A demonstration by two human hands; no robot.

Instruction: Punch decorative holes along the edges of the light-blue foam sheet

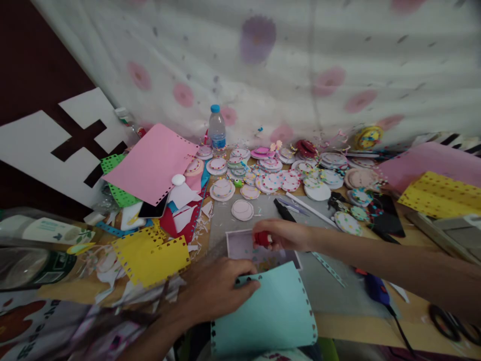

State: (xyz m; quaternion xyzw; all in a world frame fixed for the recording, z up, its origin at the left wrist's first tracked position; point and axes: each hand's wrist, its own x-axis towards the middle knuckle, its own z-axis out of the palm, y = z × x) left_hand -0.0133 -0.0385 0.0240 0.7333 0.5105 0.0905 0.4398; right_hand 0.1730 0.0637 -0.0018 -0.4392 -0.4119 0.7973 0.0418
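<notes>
My left hand [216,286] pinches the top edge of a teal paper sheet [268,316] between thumb and fingers. Small shapes are cut out along the sheet's edges, and it hangs over the table's front edge. Just above it, my right hand [283,234] is closed round a small red craft punch [263,239], partly hidden by the fingers. Under that hand lies a shallow white-edged tray or sheet [235,239] with small coloured bits on it. A grey translucent cutting mat [338,296] is beneath. Beyond the right hand sits a small stack of white paper discs [242,210].
Several decorated paper-disc hats [268,183] line the back, near a water bottle [217,128]. Pink paper [154,163], yellow punched paper [150,255] and scraps lie left. A white pen [311,209], a blue glue gun [377,290] and black scissors [445,321] are right.
</notes>
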